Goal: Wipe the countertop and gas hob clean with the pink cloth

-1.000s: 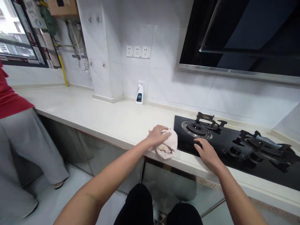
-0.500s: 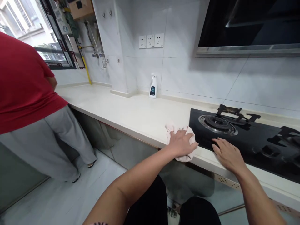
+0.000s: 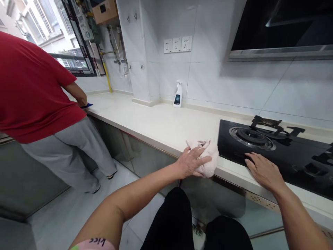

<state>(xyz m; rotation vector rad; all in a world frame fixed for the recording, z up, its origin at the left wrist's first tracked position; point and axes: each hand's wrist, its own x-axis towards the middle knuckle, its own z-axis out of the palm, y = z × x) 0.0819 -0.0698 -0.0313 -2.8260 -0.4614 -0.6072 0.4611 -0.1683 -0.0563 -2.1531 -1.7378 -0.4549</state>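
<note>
A pale pink cleaning cloth (image 3: 211,158) is bunched at the counter's front edge, left of the hob, with part of it hanging over the edge. My left hand (image 3: 191,162) grips it from above, fingers spread across the folds. On the right, my right hand (image 3: 264,170) rests with its fingers stretched out at the front edge of the black gas hob (image 3: 234,151). Nothing is held in it.
A white spray bottle (image 3: 178,95) stands against the tiled wall. On the hob sit burners and a black pan support (image 3: 270,126). A range hood (image 3: 283,31) hangs above. At the left, a person in a red shirt (image 3: 39,90) holds something blue (image 3: 87,105) at the counter.
My view has turned slightly left. My left hand has shifted leftward on the cloth, uncovering more of it. The other person's hand and a blue item have come into view.
</note>
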